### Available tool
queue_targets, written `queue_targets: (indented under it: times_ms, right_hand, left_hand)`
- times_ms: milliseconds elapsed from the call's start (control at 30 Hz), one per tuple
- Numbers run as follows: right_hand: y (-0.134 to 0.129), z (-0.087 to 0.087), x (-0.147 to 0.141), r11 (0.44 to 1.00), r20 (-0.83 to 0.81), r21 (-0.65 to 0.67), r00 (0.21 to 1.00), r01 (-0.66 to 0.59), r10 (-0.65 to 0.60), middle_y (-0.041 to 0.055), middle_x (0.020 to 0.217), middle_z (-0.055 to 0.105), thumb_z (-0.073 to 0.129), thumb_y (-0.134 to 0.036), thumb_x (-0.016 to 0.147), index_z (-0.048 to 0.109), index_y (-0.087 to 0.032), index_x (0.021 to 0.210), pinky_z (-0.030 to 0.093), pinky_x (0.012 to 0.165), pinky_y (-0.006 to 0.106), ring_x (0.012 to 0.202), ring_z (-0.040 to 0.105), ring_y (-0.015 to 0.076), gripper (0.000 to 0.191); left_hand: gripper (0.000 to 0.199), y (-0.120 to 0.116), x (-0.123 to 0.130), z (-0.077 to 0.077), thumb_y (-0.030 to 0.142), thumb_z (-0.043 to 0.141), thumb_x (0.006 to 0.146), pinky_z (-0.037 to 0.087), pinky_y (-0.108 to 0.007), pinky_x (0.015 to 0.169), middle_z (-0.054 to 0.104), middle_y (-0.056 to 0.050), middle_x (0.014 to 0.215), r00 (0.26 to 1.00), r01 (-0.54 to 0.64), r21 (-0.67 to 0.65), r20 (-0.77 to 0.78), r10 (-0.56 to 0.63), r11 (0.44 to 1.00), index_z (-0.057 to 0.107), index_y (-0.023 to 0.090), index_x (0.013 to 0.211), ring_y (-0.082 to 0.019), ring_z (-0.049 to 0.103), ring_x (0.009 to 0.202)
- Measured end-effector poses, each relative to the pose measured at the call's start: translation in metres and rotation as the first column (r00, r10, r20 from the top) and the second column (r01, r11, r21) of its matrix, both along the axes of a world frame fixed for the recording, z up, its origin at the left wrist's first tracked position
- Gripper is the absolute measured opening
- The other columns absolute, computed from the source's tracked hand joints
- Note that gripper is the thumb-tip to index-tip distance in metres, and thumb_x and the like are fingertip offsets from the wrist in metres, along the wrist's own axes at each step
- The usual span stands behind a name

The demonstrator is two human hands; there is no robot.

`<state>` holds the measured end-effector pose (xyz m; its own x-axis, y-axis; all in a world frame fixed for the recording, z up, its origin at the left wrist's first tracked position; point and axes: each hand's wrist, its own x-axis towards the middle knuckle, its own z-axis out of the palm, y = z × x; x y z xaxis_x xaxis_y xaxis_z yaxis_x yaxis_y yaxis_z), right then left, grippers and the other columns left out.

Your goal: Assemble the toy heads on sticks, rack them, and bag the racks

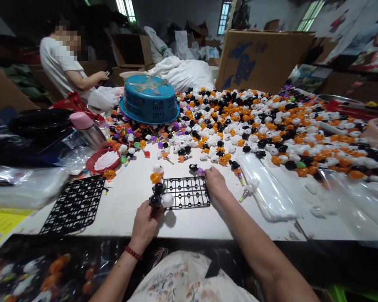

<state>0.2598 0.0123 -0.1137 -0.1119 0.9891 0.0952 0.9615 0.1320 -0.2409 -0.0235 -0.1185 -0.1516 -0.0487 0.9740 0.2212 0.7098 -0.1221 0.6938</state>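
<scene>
A black plastic grid rack (189,193) lies on the white table in front of me. Several ball-headed toy pieces stand along its left side, among them an orange one (155,178), a black one (155,200) and a white one (168,200). My left hand (146,224) is closed at the near left corner, its fingertips around the lower part of the black piece. At the far right corner, my right hand (216,183) has curled fingers against a small toy with a black head and purple part (200,172). Its fingertips are partly hidden.
Heaped white, orange and black toy heads (255,121) cover the back and right. A blue basket (149,100) sits upside down at the back. More black racks (74,205) lie left; clear plastic bags (266,188) lie right. A person (66,63) stands behind, left.
</scene>
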Motion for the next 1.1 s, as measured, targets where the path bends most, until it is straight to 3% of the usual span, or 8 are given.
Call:
queue_targets:
  times_ms: [133,267,433,500,567,667,867,1100]
  right_hand:
    - [-0.016,0.005,-0.014,0.996,-0.014,0.049,0.997,-0.071,0.072,0.0121,0.098,0.065,0.042,-0.016,0.098,0.065,-0.017,0.101,0.039,0.074,0.030,0.090,0.058,0.0225,0.023]
    - [-0.035,0.014,-0.035,0.991,-0.252,0.012,0.959,-0.133,0.131,0.0094,0.094,0.067,0.043,-0.019,0.097,0.062,-0.017,0.102,0.039,0.074,0.029,0.084,0.059,0.0205,0.020]
    - [-0.049,0.006,-0.069,0.948,-0.733,-0.189,0.679,-0.257,0.037,0.0020,0.079,0.067,0.061,-0.034,0.086,0.065,-0.018,0.095,0.042,0.067,0.027,0.073,0.058,0.0176,0.019]
    - [-0.051,-0.002,-0.082,0.916,-0.812,-0.231,0.583,-0.327,0.003,0.0018,0.077,0.067,0.063,-0.033,0.083,0.067,-0.017,0.091,0.043,0.067,0.027,0.072,0.059,0.0173,0.019]
    - [-0.051,-0.008,-0.092,0.901,-0.836,-0.239,0.549,-0.363,0.000,0.0026,0.078,0.067,0.063,-0.028,0.081,0.068,-0.016,0.087,0.043,0.067,0.027,0.072,0.059,0.0170,0.014]
    - [-0.049,-0.010,-0.099,0.899,-0.812,-0.201,0.579,-0.388,0.068,0.0048,0.084,0.070,0.061,-0.017,0.078,0.068,-0.014,0.086,0.043,0.069,0.025,0.077,0.061,0.0176,0.010]
    - [-0.044,0.003,-0.095,0.889,-0.586,-0.169,0.769,-0.426,0.257,0.0093,0.088,0.071,0.057,-0.017,0.085,0.069,-0.013,0.091,0.042,0.069,0.026,0.079,0.062,0.0203,0.015]
    - [-0.040,0.021,-0.097,0.837,-0.517,-0.230,0.791,-0.497,0.327,0.0076,0.093,0.074,0.059,-0.012,0.082,0.071,-0.017,0.095,0.043,0.072,0.025,0.085,0.065,0.0212,0.018]
  left_hand:
    - [0.021,-0.001,0.000,0.000,0.035,0.059,0.091,0.050,-0.037,0.083,0.067,-0.006,0.101,1.000,-0.009,0.003,-0.001,0.009,1.000,0.068,0.023,0.105,-0.024,0.063,0.096]
    - [0.021,-0.002,0.002,0.001,0.035,0.060,0.090,0.049,-0.036,0.083,0.067,-0.006,0.099,0.999,-0.021,0.004,-0.028,0.022,1.000,0.069,0.022,0.104,-0.024,0.062,0.095]
    - [0.020,-0.002,0.003,0.000,0.034,0.061,0.090,0.048,-0.036,0.084,0.066,-0.006,0.099,0.999,-0.028,0.013,-0.038,0.029,1.000,0.069,0.022,0.103,-0.023,0.061,0.094]
    - [0.018,-0.002,0.003,0.000,0.033,0.061,0.089,0.047,-0.035,0.082,0.066,-0.006,0.099,0.999,-0.031,0.014,-0.039,0.032,0.999,0.069,0.022,0.101,-0.023,0.060,0.094]
    - [0.017,-0.003,0.003,0.000,0.033,0.060,0.089,0.047,-0.035,0.081,0.067,-0.005,0.098,0.998,-0.034,0.017,-0.044,0.035,0.999,0.069,0.022,0.099,-0.023,0.060,0.093]
    - [0.017,-0.003,0.003,0.001,0.033,0.060,0.089,0.046,-0.034,0.081,0.066,-0.005,0.096,0.998,-0.038,0.014,-0.053,0.039,0.999,0.069,0.022,0.098,-0.023,0.060,0.093]
    - [0.019,-0.003,0.004,0.005,0.035,0.061,0.089,0.045,-0.034,0.080,0.066,-0.005,0.097,0.999,-0.025,-0.004,-0.027,0.025,1.000,0.070,0.022,0.099,-0.022,0.058,0.092]
    - [0.017,-0.001,0.004,0.004,0.034,0.060,0.089,0.044,-0.033,0.076,0.065,-0.005,0.092,0.999,-0.016,0.018,-0.037,0.016,1.000,0.070,0.021,0.093,-0.022,0.058,0.088]
